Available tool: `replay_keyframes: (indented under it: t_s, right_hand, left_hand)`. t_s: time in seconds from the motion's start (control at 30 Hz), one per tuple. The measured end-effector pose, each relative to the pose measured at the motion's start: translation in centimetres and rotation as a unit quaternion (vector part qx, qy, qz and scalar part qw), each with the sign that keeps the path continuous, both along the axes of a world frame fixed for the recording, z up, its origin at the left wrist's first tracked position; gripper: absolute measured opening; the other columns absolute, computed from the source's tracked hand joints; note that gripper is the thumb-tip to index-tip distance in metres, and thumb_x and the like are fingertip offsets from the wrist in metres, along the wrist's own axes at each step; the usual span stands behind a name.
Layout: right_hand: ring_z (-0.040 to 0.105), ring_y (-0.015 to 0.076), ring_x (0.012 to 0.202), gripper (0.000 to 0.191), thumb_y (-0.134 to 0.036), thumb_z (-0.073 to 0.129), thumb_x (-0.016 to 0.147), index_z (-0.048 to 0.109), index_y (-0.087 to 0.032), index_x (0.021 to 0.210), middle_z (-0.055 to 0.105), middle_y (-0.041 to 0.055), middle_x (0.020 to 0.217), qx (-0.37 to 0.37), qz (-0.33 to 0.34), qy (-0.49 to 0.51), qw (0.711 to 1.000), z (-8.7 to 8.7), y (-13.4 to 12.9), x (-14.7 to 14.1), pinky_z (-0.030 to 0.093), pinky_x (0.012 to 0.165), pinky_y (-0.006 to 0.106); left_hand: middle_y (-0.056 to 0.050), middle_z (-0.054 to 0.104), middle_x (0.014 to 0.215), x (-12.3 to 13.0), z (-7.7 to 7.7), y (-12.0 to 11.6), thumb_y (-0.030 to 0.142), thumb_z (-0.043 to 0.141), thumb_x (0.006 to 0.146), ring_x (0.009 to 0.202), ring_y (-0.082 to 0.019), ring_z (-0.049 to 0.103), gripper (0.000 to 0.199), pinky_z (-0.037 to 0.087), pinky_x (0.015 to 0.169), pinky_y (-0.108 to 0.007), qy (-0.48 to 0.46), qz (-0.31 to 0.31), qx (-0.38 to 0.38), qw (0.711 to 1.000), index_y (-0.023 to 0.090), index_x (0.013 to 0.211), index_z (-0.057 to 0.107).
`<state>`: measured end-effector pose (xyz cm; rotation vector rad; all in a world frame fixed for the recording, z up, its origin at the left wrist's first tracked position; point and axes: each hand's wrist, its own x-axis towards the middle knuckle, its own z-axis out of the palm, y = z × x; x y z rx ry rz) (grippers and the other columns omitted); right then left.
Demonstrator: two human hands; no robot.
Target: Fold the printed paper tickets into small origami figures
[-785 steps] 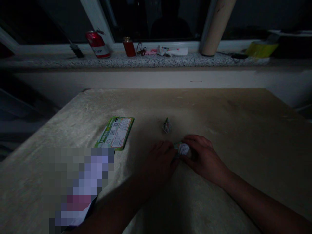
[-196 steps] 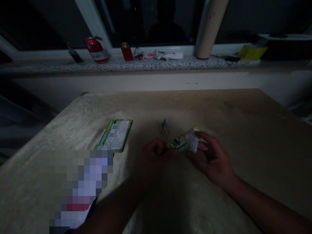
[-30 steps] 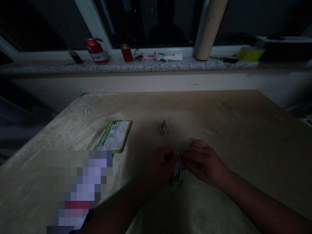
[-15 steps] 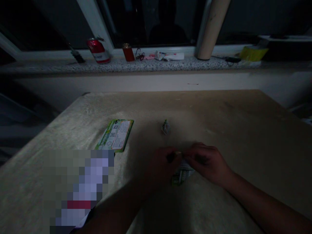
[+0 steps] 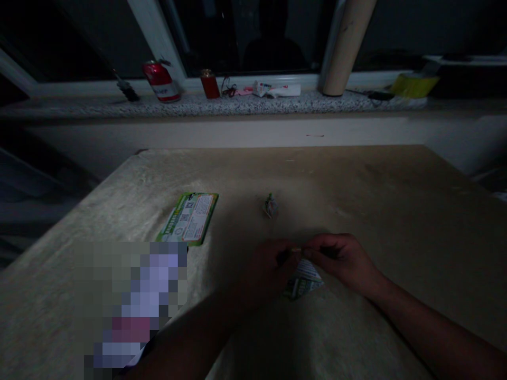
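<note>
Close together over the table point(image 5: 336, 327), my left hand point(image 5: 269, 269) and my right hand point(image 5: 344, 261) meet at the fingertips. Both pinch a small folded piece of green and white printed paper point(image 5: 304, 279), whose lower part hangs out below the fingers. A small light spot shows between the fingertips; what it is I cannot make out. Beyond the hands lies a small crumpled or folded green and white piece point(image 5: 270, 206). To the left, a flat green packet point(image 5: 192, 216) with white printed panels rests on the table.
A blurred-out pale violet object point(image 5: 146, 301) lies beside my left forearm. Along the windowsill point(image 5: 190, 108) stand a red can point(image 5: 160, 82), a red lighter-like item point(image 5: 209, 84), crumpled wrappers point(image 5: 277, 89), a cardboard tube point(image 5: 348, 50) and a yellow item point(image 5: 415, 85).
More of the folded paper shows below my fingers, with a corner pointing right. Both hands have shifted slightly to the right and stay together.
</note>
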<state>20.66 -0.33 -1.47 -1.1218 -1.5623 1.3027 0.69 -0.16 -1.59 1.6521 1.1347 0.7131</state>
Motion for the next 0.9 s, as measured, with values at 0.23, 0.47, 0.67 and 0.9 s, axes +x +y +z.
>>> replay_keyframes:
  t_s: [0.23, 0.47, 0.67, 0.9]
  right_hand:
    - [0.056, 0.0115, 0.058, 0.016, -0.031, 0.07, 0.086, 0.071, -0.018, 0.077, 0.066, 0.0009, 0.065, 0.015, -0.006, -0.028, 0.999, -0.07, -0.19, -0.14, 0.047, 0.053, 0.023]
    - [0.052, 0.0112, 0.057, 0.016, -0.03, 0.067, 0.086, 0.066, -0.018, 0.075, 0.06, -0.0004, 0.064, 0.014, -0.018, -0.04, 0.999, -0.05, -0.35, -0.29, 0.044, 0.053, 0.023]
    - [0.052, 0.0122, 0.06, 0.021, -0.036, 0.066, 0.09, 0.066, -0.018, 0.077, 0.061, 0.0005, 0.068, 0.011, -0.003, -0.035, 0.999, -0.21, -0.36, -0.1, 0.045, 0.055, 0.024]
    - [0.053, 0.0124, 0.06, 0.023, -0.037, 0.064, 0.092, 0.068, -0.018, 0.079, 0.061, 0.0005, 0.067, 0.028, 0.011, -0.05, 0.998, 0.03, -0.26, 0.03, 0.045, 0.054, 0.023]
  left_hand:
    - [0.0, 0.06, 0.066, 0.23, 0.33, 0.11, 0.04, 0.057, 0.091, 0.061, -0.015, 0.052, 0.029, 0.037, 0.057, -0.026, 0.009, -0.005, 0.008, 1.0, 0.016, 0.081, 0.069]
    - [0.002, 0.048, 0.061, 0.19, 0.34, 0.02, 0.041, 0.058, 0.09, 0.059, -0.013, 0.045, 0.032, 0.031, 0.054, -0.025, 0.034, 0.001, 0.016, 0.999, 0.017, 0.068, 0.06]
    - [0.002, 0.048, 0.061, 0.04, 0.44, 0.01, 0.044, 0.055, 0.09, 0.058, -0.013, 0.044, 0.035, 0.032, 0.053, -0.026, 0.009, -0.001, -0.005, 1.0, 0.017, 0.069, 0.059]
    - [0.0, 0.054, 0.066, -0.03, 0.11, -0.01, 0.046, 0.057, 0.088, 0.063, -0.015, 0.05, 0.033, 0.037, 0.055, -0.025, -0.011, 0.006, -0.031, 0.999, 0.017, 0.074, 0.061]
